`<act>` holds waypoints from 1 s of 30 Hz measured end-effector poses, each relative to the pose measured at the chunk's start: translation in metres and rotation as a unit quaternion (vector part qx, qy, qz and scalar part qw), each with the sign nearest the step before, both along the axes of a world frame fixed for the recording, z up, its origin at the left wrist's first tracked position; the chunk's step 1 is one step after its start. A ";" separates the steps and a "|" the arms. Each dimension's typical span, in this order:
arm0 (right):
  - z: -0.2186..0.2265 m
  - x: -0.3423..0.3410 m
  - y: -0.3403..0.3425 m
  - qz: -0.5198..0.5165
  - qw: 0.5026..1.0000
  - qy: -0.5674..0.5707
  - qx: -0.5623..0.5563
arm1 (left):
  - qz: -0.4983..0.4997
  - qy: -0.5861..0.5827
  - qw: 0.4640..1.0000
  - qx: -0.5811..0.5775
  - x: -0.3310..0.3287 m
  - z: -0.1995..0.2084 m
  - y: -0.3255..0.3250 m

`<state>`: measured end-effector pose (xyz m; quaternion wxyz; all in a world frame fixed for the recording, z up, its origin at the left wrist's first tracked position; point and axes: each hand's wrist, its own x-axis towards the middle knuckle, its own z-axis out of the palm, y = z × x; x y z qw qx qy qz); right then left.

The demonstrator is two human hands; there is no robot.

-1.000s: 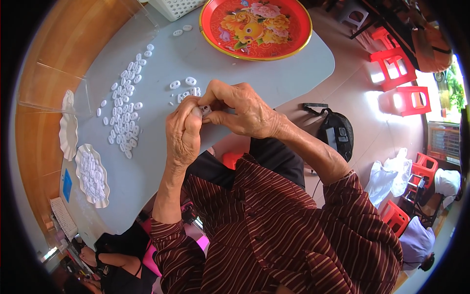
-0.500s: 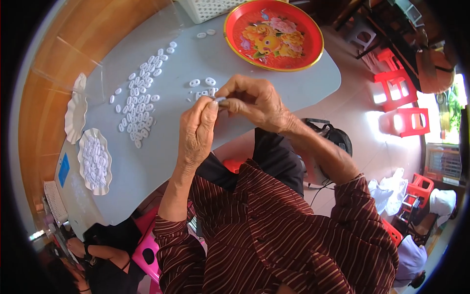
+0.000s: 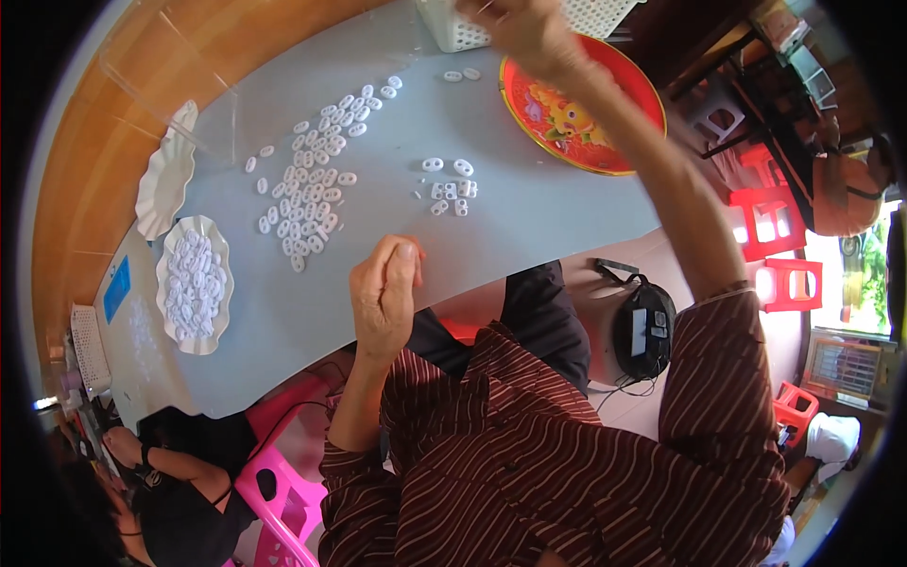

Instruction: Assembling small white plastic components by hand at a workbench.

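Observation:
My left hand (image 3: pixel 383 293) hovers over the near edge of the grey table (image 3: pixel 529 217), fingers curled together with nothing visible in them. My right hand (image 3: pixel 518 28) is stretched far out over the rim of a white lattice basket (image 3: pixel 605 13) at the table's back; I cannot see whether it holds anything. Between the hands lies a small cluster of white plastic pieces (image 3: pixel 450 189). A larger spread of the same white pieces (image 3: pixel 312 184) lies to the left of it. Two more pieces (image 3: pixel 461 74) sit near the basket.
A round red tray with a flower pattern (image 3: pixel 581 99) sits right of the basket. A scalloped white plate full of pieces (image 3: pixel 194 285) and an empty one (image 3: pixel 163 175) are at the left. Red stools (image 3: pixel 777 227) and a black bag (image 3: pixel 644 328) stand on the floor; another person (image 3: pixel 161 482) sits lower left.
My hands were together over the small cluster, working a white piece. The right hand has since swung out to the basket, and the left has dropped back toward the table's near edge.

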<state>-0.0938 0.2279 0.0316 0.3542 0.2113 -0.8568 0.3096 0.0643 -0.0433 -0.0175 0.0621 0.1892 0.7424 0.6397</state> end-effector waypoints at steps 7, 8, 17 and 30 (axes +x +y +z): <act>-0.014 0.062 -0.081 0.048 0.949 -0.280 0.138 | 0.011 -0.018 0.999 0.036 -0.007 -0.004 -0.007; -0.016 0.065 -0.080 0.042 0.940 -0.296 0.166 | 0.009 -0.025 0.999 0.027 -0.006 -0.004 -0.006; -0.030 0.067 -0.080 0.072 0.932 -0.311 0.172 | 0.014 -0.015 1.000 0.004 -0.005 -0.002 -0.002; -0.043 0.156 -0.083 0.221 0.858 -0.304 -0.351 | -0.023 -0.246 0.949 0.196 -0.012 0.008 0.020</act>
